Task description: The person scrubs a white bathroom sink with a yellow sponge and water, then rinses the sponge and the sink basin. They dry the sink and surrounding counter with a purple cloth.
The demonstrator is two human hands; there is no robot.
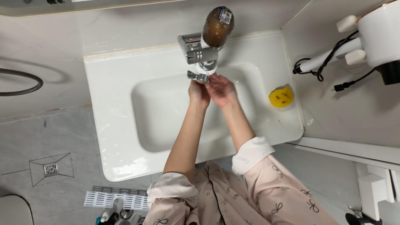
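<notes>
Together, the left hand [199,92] and right hand [221,89] meet under the chrome faucet [199,54], fingers loosely curled and touching, gripping nothing. Below lies the smooth white rectangular sink [166,121]. A brown bottle [217,26] stands behind the faucet, and a yellow sponge [281,96] sits on the rim, right.

A brown, rounded plastic bottle [217,26] stands behind the chrome tap at the basin's back edge, a small pale label [225,16] near its top.

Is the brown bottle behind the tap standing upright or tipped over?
Upright: the brown bottle stands on the sink's back ledge behind the tap, seen from above.
</notes>
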